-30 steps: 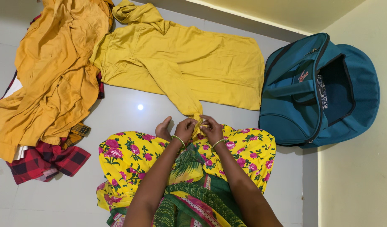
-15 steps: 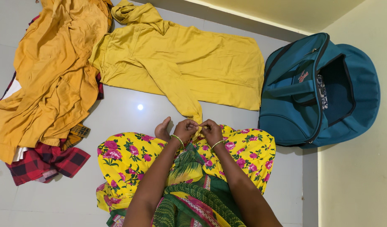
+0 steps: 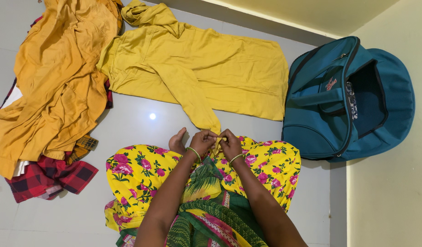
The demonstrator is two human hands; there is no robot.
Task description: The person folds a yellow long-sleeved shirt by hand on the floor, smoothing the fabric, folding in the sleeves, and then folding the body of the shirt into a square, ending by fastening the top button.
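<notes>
Fingers (image 3: 210,135) of both hands are pinched together on the sleeve cuff (image 3: 215,132) of the yellow garment (image 3: 229,68), which lies spread flat on the floor (image 3: 128,123). Orange cloth (image 3: 55,77) is heaped left, open teal bag (image 3: 353,100) right. Left hand (image 3: 202,142) and right hand (image 3: 230,144) touch over the floral lap.

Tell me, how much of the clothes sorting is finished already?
Done: the yellow garment lies spread flat on the floor. In hand: the left hand and right hand both pinch its sleeve end. Left: the orange cloth and checked red cloth sit heaped, and the open teal bag shows no clothes inside.
</notes>
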